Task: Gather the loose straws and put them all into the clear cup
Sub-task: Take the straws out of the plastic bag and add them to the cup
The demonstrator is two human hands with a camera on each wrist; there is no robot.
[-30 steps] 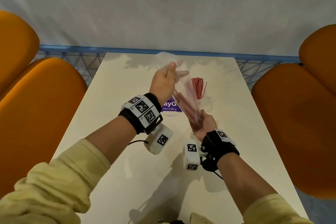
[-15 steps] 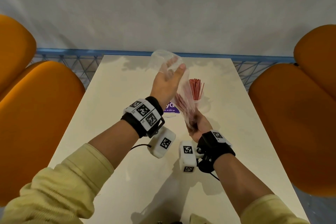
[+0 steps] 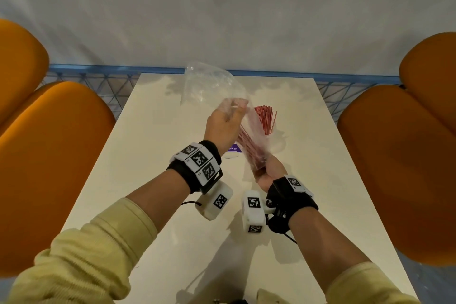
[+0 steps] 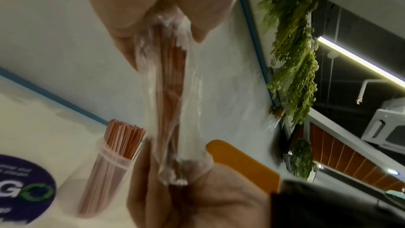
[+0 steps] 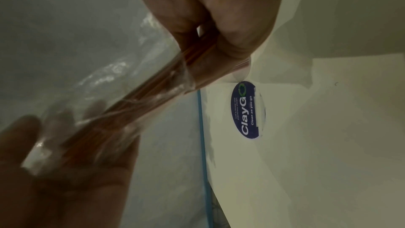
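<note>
Both hands were raised above the worktop (image 3: pixel 153 155): the right hand (image 3: pixel 267 173) gripped the lower end of a bundle of red straws (image 3: pixel 249 148) sheathed in a clear plastic bag (image 3: pixel 209 86), while the left hand (image 3: pixel 222 128) pinched the bag higher up, apparently through the film, though blur made the finger contact hard to read. Just behind them the clear cup (image 4: pixel 105 176) stood upright on the worktop beside a purple sticker (image 5: pixel 248 110), already packed with straws.
</note>
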